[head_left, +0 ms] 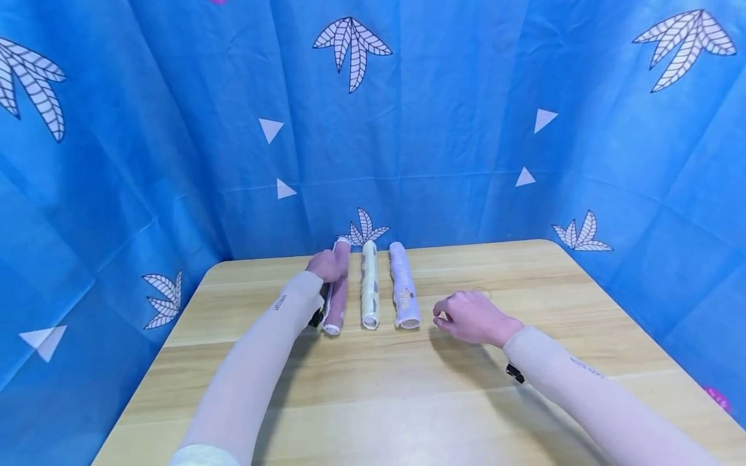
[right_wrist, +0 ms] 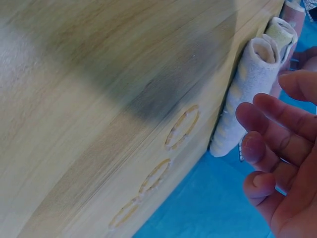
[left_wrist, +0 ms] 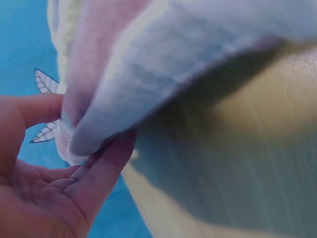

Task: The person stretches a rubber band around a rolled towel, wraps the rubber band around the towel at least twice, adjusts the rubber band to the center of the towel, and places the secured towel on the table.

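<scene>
Three rolled towels lie side by side on the wooden table. The mauve rolled towel (head_left: 338,291) is at the left, the pale green rolled towel (head_left: 370,285) in the middle and the lavender rolled towel (head_left: 403,285) at the right. My left hand (head_left: 328,265) grips the mauve roll near its far end. In the left wrist view, the left hand (left_wrist: 59,183) has its thumb on one side of that roll and its fingers on the other. Holding nothing, my right hand (head_left: 472,316) hovers right of the lavender roll. Its fingers are loosely bent in the right wrist view.
Three thin tan loops (right_wrist: 173,130), like rubber bands, lie in a row on the table (right_wrist: 99,124) near its far edge, beyond the right hand. A blue curtain (head_left: 454,129) with white leaves and triangles hangs behind the table and along both sides.
</scene>
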